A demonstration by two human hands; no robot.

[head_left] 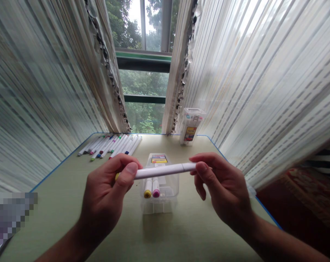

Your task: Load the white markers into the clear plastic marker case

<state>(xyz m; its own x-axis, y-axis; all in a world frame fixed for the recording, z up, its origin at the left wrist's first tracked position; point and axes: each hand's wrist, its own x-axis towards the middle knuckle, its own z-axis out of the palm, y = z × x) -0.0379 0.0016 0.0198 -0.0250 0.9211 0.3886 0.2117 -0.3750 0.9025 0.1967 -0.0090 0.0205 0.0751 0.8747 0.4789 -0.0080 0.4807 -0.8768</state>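
Note:
A white marker [165,171] lies almost level across the middle of the view, held at both ends. My left hand [107,193] pinches its yellow-tipped end between thumb and fingers. At the other end, my right hand [222,185] grips the marker with thumb and index finger, the other fingers curled below. Beneath and behind it stands a clear plastic case [173,187] with a yellow label. Inside that case, a yellow-ended marker [148,189] and a pink-ended marker [156,189] lie side by side.
Several white markers with coloured ends [113,145] lie in a loose group at the table's back left. A second clear case [191,127] stands upright at the back right. Curtains [249,72] hang around the pale green table [121,236]. A blurred-out object sits at the left edge.

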